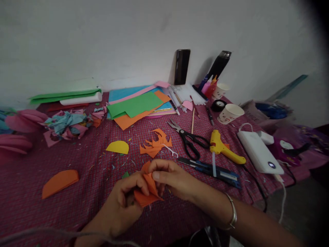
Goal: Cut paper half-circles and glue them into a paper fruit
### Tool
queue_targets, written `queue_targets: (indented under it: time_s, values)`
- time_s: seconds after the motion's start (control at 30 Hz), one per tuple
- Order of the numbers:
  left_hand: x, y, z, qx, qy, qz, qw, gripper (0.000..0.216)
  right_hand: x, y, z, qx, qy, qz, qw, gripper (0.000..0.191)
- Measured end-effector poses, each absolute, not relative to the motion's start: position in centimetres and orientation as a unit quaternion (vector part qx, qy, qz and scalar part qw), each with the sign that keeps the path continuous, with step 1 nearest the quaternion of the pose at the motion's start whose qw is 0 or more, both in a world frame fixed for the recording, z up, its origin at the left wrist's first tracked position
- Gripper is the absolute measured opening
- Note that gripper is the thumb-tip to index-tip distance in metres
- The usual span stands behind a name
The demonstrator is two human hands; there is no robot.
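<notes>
Folded orange paper (146, 198) is held between both hands above the cloth near the table's front. My left hand (125, 195) pinches its left side, fingers closed on it. From the other side my right hand (172, 178) grips the upper edge between thumb and fingers. Orange paper scraps (155, 144) lie just beyond the hands. To the left are a folded orange half-circle (60, 182) and a yellow half-circle (118, 147). Black-handled scissors (190, 137) rest beyond my right hand, and a blue-black cutter (210, 168) lies beside it.
A yellow glue gun (226, 149) and a white power bank (259, 151) sit at the right. Paper cups (230, 114), a leaning phone (182, 67) and a black bottle (219, 63) stand behind. Coloured sheets (136, 106) and pink-blue scraps (65, 125) lie along the back left.
</notes>
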State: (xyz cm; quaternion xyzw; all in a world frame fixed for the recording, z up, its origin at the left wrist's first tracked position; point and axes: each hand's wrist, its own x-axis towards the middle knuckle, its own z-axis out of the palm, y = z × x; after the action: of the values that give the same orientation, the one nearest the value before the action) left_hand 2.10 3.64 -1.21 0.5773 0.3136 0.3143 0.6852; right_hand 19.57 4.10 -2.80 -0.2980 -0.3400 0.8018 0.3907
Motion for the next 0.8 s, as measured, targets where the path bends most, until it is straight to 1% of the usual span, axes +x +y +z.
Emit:
queue_targets:
  time_s: [0.1, 0.17, 0.27, 0.37, 0.4, 0.47, 0.5, 0.53, 0.57, 0.67, 0.73, 0.8]
  values:
    - [2.1, 3.6, -1.3, 0.587, 0.321, 0.313, 0.675, 0.015, 19.5, 4.1, -2.7, -0.317, -0.353, 0.789, 0.391, 0.015]
    - [2.2, 3.6, -1.5, 0.603, 0.331, 0.329, 0.647, 0.017, 19.4, 4.2, -2.4, -0.344, -0.38, 0.767, 0.388, 0.013]
    - [2.4, 3.6, -2.0, 0.621, 0.356, 0.373, 0.591, 0.021, 19.4, 4.3, -1.7, -0.391, -0.455, 0.698, 0.391, 0.013]
    - [2.5, 3.5, -2.5, 0.594, 0.391, 0.417, 0.566, 0.027, 19.3, 4.2, -1.5, -0.427, -0.534, 0.61, 0.401, 0.013]
    - [2.5, 3.5, -2.7, 0.583, 0.398, 0.43, 0.563, 0.032, 19.3, 4.2, -1.6, -0.438, -0.55, 0.586, 0.403, 0.014]
    - [2.5, 3.5, -2.9, 0.582, 0.402, 0.45, 0.546, 0.051, 19.1, 4.0, -1.8, -0.453, -0.569, 0.552, 0.407, 0.013]
    - [2.5, 3.5, -3.1, 0.593, 0.399, 0.454, 0.532, 0.06, 19.0, 4.0, -1.9, -0.457, -0.571, 0.545, 0.41, 0.012]
    - [2.4, 3.5, -3.1, 0.613, 0.394, 0.453, 0.514, 0.065, 18.9, 3.9, -2.0, -0.456, -0.57, 0.543, 0.415, 0.012]
    - [2.3, 3.6, -3.2, 0.637, 0.389, 0.447, 0.493, 0.063, 18.9, 3.8, -2.1, -0.453, -0.568, 0.544, 0.42, 0.011]
    - [1.8, 3.8, -2.8, 0.697, 0.373, 0.421, 0.446, 0.04, 19.1, 3.9, -2.0, -0.44, -0.553, 0.551, 0.444, 0.011]
    - [1.1, 4.2, -2.1, 0.689, 0.386, 0.427, 0.44, 0.026, 19.5, 4.2, -1.9, -0.455, -0.533, 0.526, 0.482, 0.012]
    - [0.1, 4.8, -1.3, 0.644, 0.427, 0.465, 0.433, 0.016, 20.1, 4.7, -1.8, -0.469, -0.494, 0.518, 0.516, 0.014]
